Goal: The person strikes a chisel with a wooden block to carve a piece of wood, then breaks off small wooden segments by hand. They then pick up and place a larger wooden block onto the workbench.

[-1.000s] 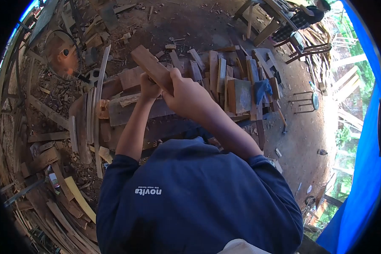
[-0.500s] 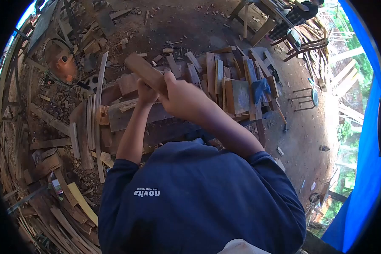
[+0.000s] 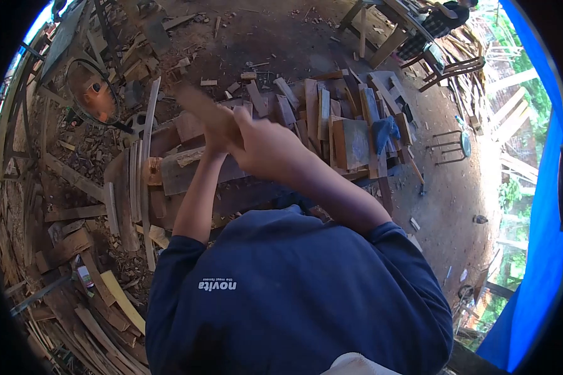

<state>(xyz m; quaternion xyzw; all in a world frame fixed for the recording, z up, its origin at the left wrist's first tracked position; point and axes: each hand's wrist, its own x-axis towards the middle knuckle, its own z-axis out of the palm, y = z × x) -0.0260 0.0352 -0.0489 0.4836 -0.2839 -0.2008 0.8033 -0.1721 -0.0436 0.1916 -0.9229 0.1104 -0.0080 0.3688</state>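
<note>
A short wooden block (image 3: 200,105), blurred by motion, is held up in front of my chest, slanting to the upper left. My right hand (image 3: 264,141) is closed around its near end, thumb on top. Beneath the block, my left hand (image 3: 216,140) grips its underside, with the fingers mostly hidden. Below both hands lies a thick wooden beam (image 3: 194,175), and to their right is a spread of cut wood pieces (image 3: 313,112). A blue cloth (image 3: 385,131) is draped over some of these pieces.
Long wooden strips (image 3: 147,125) stand at the left, beside a round wire-guarded fan (image 3: 94,90). A hammer (image 3: 417,169) leans at the right of the wood. Farther right is a stool (image 3: 464,144). Another person (image 3: 447,22) is by a wooden table (image 3: 394,44) at the back.
The wooden block has turned in my hands, showing a narrower face, and its far end has shifted slightly left and down. My right hand has dipped a little.
</note>
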